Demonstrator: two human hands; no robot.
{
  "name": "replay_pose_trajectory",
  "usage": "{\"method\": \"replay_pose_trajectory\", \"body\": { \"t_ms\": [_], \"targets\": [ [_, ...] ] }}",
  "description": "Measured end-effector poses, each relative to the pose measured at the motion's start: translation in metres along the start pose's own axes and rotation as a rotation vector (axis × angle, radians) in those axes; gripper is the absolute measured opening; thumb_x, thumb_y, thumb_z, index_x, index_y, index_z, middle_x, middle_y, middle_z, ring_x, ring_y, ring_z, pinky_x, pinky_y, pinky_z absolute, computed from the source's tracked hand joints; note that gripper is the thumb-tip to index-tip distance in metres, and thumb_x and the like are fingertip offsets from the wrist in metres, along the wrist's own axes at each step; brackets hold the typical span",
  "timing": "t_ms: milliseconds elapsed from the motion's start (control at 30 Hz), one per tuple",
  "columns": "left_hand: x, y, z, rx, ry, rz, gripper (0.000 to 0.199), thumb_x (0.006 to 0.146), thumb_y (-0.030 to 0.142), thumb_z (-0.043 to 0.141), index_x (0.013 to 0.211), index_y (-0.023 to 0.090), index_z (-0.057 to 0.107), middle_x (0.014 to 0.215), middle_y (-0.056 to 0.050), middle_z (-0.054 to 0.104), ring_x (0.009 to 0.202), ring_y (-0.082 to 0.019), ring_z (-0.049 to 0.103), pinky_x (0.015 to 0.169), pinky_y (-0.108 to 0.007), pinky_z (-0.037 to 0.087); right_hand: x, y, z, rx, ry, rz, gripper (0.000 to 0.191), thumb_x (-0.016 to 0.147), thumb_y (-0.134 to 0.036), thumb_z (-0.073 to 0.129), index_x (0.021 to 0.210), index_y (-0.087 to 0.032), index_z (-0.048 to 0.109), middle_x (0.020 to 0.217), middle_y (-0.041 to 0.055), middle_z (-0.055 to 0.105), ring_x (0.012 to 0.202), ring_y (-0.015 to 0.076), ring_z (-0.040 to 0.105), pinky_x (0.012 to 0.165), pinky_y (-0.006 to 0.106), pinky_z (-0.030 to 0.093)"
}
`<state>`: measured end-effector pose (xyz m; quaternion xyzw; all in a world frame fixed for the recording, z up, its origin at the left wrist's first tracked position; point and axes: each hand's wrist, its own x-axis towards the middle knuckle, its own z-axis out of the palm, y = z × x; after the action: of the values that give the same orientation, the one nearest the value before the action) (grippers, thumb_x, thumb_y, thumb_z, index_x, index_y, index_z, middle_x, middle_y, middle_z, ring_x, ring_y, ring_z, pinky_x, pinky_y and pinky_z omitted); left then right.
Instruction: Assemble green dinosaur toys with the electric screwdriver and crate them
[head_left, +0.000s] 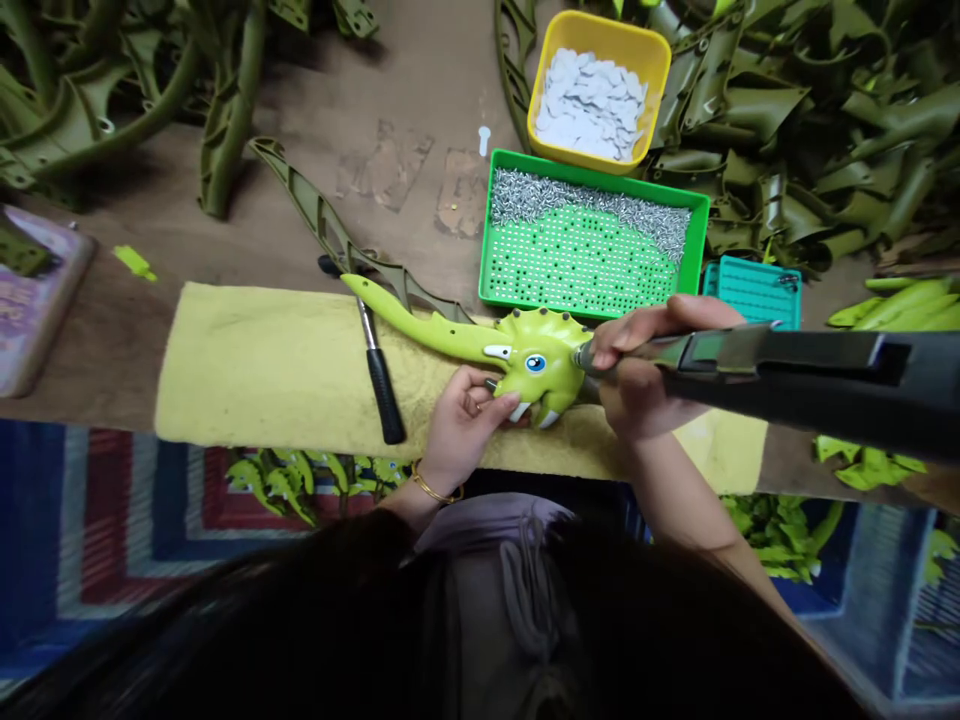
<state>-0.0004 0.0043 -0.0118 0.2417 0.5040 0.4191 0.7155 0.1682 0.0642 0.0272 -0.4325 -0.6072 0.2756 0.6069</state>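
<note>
A lime-green plastic dinosaur head [541, 345] with a blue eye, white horns and a long curved tail-like piece [427, 328] lies on a yellow cloth [277, 370]. My left hand [466, 420] pinches the head's snout, thumb on top. In my right hand [641, 370] is a dark power screwdriver [810, 380], its tip end against the head's right side. The bit's exact contact point is hidden. Left of my left hand, a hammer [383, 390] with a black grip rests on the cloth, partly under the green piece. An olive curved frame part [322, 215] lies behind.
Behind the cloth stand a green basket of screws [592, 235], a yellow tub of white pieces [544, 100] and a teal tray [757, 290]. Olive parts [810, 120] pile up at both back corners. Green parts [892, 310] lie at right. Crates [135, 530] stand below the table edge.
</note>
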Motion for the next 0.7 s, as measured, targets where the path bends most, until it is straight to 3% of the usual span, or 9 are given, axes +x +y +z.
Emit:
{"method": "replay_pose_trajectory", "body": {
  "t_ms": [100, 167, 300, 467, 633, 700],
  "targets": [
    [0.0, 0.001, 0.0, -0.007, -0.005, -0.007, 0.045, 0.068, 0.042, 0.082, 0.087, 0.019, 0.049, 0.072, 0.001, 0.072, 0.061, -0.014, 0.069, 0.06, -0.029, 0.061, 0.015, -0.004, 0.006, 0.069, 0.152, -0.154, 0.041, 0.077, -0.048, 0.071, 0.114, -0.037, 0.06, 0.073, -0.0074, 0.059, 0.043, 0.0055, 0.046, 0.039, 0.022, 0.043],
    [0.0, 0.003, 0.0, -0.006, -0.022, -0.018, 0.045, 0.068, 0.043, 0.082, 0.087, 0.019, 0.049, 0.072, 0.001, 0.072, 0.061, -0.015, 0.069, 0.059, -0.028, 0.061, 0.033, -0.001, 0.013, 0.069, 0.247, -0.222, 0.037, 0.078, -0.05, 0.07, 0.11, -0.036, 0.062, 0.076, -0.0073, 0.061, 0.041, 0.0038, 0.044, 0.036, 0.02, 0.04],
    [0.0, 0.006, 0.0, -0.003, -0.038, -0.043, 0.047, 0.067, 0.043, 0.082, 0.088, 0.018, 0.048, 0.073, 0.001, 0.072, 0.06, -0.014, 0.07, 0.061, -0.028, 0.061, 0.058, 0.028, 0.024, -0.047, 0.404, -0.285, 0.033, 0.087, -0.053, 0.059, 0.116, -0.036, 0.054, 0.085, -0.0054, 0.058, 0.046, 0.0029, 0.048, 0.042, 0.019, 0.044],
    [0.0, 0.006, 0.0, -0.008, -0.037, -0.046, 0.046, 0.066, 0.041, 0.083, 0.087, 0.018, 0.049, 0.073, 0.001, 0.072, 0.063, -0.014, 0.07, 0.062, -0.027, 0.062, 0.051, 0.066, 0.022, -0.26, 0.361, -0.194, 0.052, 0.093, -0.058, 0.043, 0.135, -0.028, 0.035, 0.093, 0.0028, 0.059, 0.062, 0.0093, 0.06, 0.06, 0.03, 0.056],
    [-0.001, 0.006, 0.001, 0.019, -0.033, -0.028, 0.043, 0.07, 0.041, 0.081, 0.088, 0.02, 0.049, 0.07, 0.002, 0.071, 0.064, -0.015, 0.071, 0.065, -0.03, 0.063, 0.044, 0.066, 0.008, -0.152, 0.099, 0.041, 0.06, 0.09, -0.062, 0.047, 0.137, -0.027, 0.036, 0.102, 0.0055, 0.059, 0.081, 0.0174, 0.068, 0.072, 0.038, 0.06],
    [-0.002, 0.005, 0.001, 0.015, -0.036, -0.024, 0.042, 0.071, 0.04, 0.081, 0.088, 0.019, 0.049, 0.07, 0.002, 0.071, 0.065, -0.015, 0.071, 0.065, -0.029, 0.063, 0.043, 0.064, 0.008, -0.084, 0.095, 0.054, 0.058, 0.088, -0.062, 0.051, 0.135, -0.029, 0.037, 0.102, 0.0044, 0.059, 0.079, 0.017, 0.067, 0.072, 0.038, 0.06]
  ]
}}
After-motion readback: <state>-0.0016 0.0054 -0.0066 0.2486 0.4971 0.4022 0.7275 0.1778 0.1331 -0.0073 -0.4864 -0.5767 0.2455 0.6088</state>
